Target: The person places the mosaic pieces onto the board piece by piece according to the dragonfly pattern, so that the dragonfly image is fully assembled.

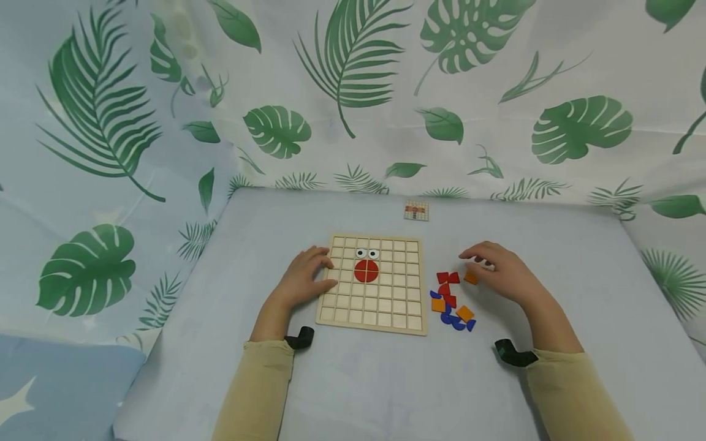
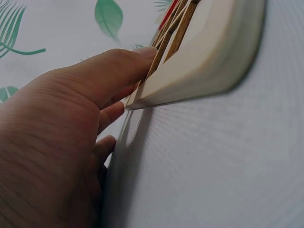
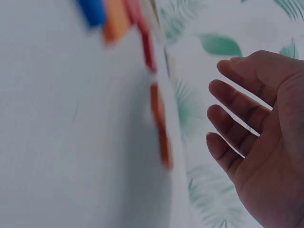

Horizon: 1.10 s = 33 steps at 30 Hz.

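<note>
A square wooden grid board (image 1: 386,312) lies in front of me. Two eye tiles (image 1: 367,253) sit in its upper part, with a red disc (image 1: 366,271) of quarter pieces just below them. My left hand (image 1: 300,278) rests at the board's left edge; in the left wrist view its thumb (image 2: 128,64) lies over the rim. To the right of the board, my right hand (image 1: 499,272) hovers over an orange piece (image 1: 471,277), palm down. Its fingers (image 3: 232,126) are spread and loosely bent in the right wrist view, holding nothing.
Between board and right hand lie loose red pieces (image 1: 444,289), orange squares (image 1: 465,313) and blue pieces (image 1: 456,323). A small pattern card (image 1: 416,210) lies beyond the board. Leaf-print cloth (image 1: 353,122) hangs at the back and sides of the table.
</note>
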{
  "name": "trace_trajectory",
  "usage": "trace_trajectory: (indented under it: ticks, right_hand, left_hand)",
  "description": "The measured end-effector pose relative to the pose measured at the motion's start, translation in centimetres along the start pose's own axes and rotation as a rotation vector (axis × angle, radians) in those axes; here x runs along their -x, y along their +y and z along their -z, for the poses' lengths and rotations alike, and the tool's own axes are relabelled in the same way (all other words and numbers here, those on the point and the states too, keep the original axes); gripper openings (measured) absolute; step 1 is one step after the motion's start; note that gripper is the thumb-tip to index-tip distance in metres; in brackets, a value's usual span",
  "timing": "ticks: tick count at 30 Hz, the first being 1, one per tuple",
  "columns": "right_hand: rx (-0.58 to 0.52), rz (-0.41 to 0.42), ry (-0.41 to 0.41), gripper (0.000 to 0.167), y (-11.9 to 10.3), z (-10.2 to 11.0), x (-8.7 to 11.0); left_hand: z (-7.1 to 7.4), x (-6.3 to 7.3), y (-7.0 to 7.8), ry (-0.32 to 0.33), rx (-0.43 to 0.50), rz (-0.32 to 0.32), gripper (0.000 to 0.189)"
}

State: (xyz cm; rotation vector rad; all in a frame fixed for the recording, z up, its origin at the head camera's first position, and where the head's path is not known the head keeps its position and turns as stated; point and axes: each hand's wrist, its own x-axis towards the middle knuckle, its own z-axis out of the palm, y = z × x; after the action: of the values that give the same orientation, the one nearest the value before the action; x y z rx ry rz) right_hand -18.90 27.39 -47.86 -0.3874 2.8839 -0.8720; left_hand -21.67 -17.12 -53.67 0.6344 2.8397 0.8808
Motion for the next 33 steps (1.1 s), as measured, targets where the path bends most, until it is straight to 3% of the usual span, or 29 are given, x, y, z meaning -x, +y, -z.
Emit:
trace_trajectory:
  ticks: [7, 15, 20, 33]
  right_hand:
    - [0.014, -0.018, 0.007, 0.031, 3.3, 0.4, 1.6]
    - [0.033, -0.026, -0.011, 0.037, 5.7, -0.2, 1.9]
    - [0.022, -0.045, -0.002, 0.041, 6.5, -0.8, 1.9]
    - [0.035, -0.031, 0.065, 0.031, 7.4, -1.6, 2.0]
  left_hand:
    - [-0.1, -0.1, -0.2, 0.009, -0.004, -0.008, 0.031]
    - [-0.1, 0.0, -0.1, 0.006, 0.003, -0.002, 0.03]
    - [-0.1, 0.1, -0.1, -0.002, 0.011, 0.002, 0.03]
    - [-0.1, 0.1, -0.1, -0.003, 0.007, -0.001, 0.03]
